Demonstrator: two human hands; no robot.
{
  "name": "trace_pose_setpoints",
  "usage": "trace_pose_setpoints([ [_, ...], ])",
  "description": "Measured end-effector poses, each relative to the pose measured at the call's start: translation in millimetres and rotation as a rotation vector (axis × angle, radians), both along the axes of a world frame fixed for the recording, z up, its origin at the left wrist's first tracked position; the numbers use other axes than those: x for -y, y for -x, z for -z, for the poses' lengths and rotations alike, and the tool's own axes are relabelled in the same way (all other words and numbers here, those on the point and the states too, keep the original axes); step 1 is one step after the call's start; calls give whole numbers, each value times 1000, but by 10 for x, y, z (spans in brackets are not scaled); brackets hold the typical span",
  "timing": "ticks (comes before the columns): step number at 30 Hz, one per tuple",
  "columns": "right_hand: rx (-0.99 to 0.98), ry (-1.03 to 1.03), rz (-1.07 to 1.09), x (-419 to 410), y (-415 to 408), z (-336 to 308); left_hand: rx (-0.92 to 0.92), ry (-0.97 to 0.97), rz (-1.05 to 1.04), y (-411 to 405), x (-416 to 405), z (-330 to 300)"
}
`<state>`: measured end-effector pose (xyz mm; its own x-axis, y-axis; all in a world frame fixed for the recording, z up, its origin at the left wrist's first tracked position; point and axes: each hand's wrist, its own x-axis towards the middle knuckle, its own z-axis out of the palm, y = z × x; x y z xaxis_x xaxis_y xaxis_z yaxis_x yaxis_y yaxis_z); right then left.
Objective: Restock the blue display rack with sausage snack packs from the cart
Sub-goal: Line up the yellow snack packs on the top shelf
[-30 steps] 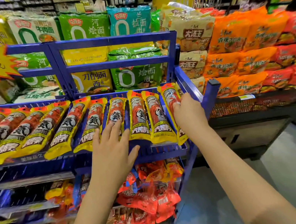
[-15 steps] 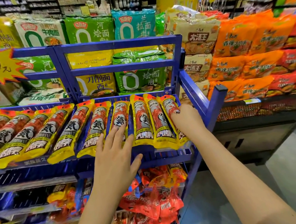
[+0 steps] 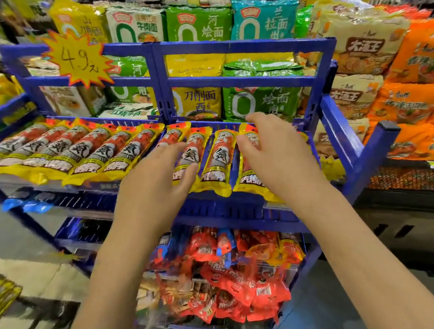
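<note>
Blue rack (image 3: 249, 46), its top tier lined with yellow-and-red sausage packs (image 3: 113, 154). On that tier's right half, left hand (image 3: 154, 186) flat with fingers spread over two packs, touching them. Just right of it, right hand (image 3: 279, 155) resting on the tier's rightmost packs, fingers loosely bent, gripping nothing visible. One pack (image 3: 219, 161) lying between the hands.
</note>
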<state>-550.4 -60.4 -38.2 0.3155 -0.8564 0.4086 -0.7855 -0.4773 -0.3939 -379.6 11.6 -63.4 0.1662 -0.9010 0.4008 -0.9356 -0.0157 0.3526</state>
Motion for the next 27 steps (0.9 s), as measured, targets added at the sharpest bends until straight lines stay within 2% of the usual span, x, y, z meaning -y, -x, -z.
trace_pose_setpoints([
  [3,23,112,-260,-249,-398,-14,70,9,-210,-333,-451,-26],
  [8,-24,211,-651,-732,-1125,295,130,-105,-525,-820,-1385,325],
  [11,-73,142,-858,-1045,-1553,631,85,-222,-678,-995,-1978,638],
  [14,-219,57,-1014,-1379,-1976,1015,-31,-350,-839,-1118,-2531,962],
  [17,-308,-40,-1098,-1718,-2367,1394,-107,-449,-923,-1289,-3028,1287],
  [19,-357,-38,-1139,-1913,-2633,1645,-230,-533,-989,-1470,-3342,1541],
  [22,-526,-168,-1157,-2215,-3033,1939,-313,-590,-1004,-1793,-3768,1863],
  [27,-485,-367,-1114,-2612,-3642,2297,-385,-674,-964,-2439,-4241,2074],
])
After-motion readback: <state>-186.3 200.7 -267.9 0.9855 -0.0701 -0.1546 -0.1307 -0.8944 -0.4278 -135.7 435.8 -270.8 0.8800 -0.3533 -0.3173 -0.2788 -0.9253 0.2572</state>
